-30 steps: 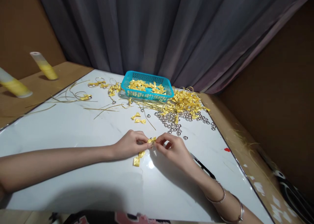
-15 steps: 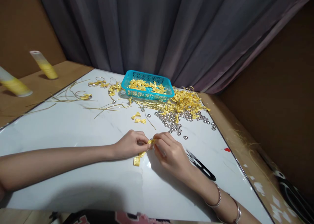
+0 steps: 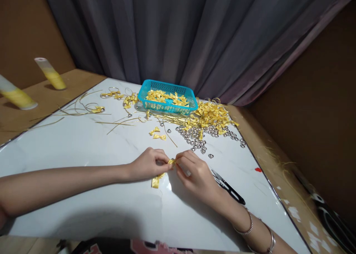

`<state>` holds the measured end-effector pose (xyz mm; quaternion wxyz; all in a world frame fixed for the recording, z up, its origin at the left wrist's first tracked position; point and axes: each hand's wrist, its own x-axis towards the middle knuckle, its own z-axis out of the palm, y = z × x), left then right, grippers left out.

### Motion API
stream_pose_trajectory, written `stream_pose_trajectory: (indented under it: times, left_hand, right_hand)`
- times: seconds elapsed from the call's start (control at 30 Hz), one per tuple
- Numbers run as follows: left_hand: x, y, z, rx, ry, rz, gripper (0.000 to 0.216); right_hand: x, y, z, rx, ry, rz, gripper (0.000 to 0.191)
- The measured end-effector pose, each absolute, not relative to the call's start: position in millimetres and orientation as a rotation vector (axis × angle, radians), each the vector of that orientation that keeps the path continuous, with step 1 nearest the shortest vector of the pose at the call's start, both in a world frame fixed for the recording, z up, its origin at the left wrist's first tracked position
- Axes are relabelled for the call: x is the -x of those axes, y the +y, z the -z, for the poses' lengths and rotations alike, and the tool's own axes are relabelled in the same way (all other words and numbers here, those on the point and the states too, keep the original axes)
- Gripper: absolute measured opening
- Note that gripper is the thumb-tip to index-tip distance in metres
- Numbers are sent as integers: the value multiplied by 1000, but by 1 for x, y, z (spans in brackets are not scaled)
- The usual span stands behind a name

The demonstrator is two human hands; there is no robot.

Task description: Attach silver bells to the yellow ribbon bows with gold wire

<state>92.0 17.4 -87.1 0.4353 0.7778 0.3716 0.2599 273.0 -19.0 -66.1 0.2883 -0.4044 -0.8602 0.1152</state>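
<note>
Both hands meet over the middle of a white table. My left hand pinches a small yellow ribbon bow, and a yellow ribbon tail hangs from it onto the table. My right hand has its fingers curled and pinched on the same bow from the right side. Bracelets ring my right wrist.
Black snips lie just right of my right hand. A turquoise basket of yellow bows stands at the back, with a heap of bows and silver beads beside it. Gold threads and two spools lie left.
My right hand has curled in closer over the bow and shifted slightly left, uncovering the black snips. My left hand has stayed in place.
</note>
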Motion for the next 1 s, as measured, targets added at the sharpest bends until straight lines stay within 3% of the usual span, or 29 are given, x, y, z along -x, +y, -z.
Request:
stream_pose_trajectory:
  times: [0.3,0.5,1.0]
  left_hand:
    - [-91,18,88,-1978,900,-635,21]
    - [-91,18,88,-1953,892,-631,20]
    - [-93,16,86,-1947,927,-661,19]
  right_hand:
    - [-276,-13,64,1184,-2131,-604,14]
    - [-278,-13,65,1150,-2257,-412,10]
    - [-273,-24,63,1151,-2500,65,21]
